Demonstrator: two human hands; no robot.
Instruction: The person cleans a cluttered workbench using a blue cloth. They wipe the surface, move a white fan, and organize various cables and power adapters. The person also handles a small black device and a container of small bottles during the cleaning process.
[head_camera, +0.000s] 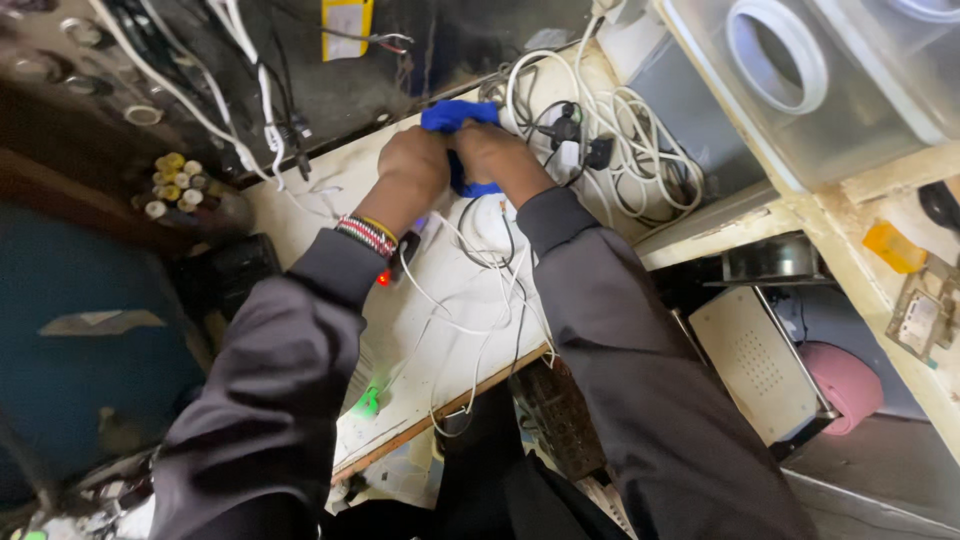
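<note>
Both hands are clamping together on the blue tool (455, 115), the left hand (412, 165) and right hand (497, 158) equally near, its long axis probably running away from the wrists.

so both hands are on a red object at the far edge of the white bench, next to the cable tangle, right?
Not red: the head view shows both the left hand and right hand gripping a blue object. The rest holds: far edge of the white bench, beside the cable tangle.
</note>
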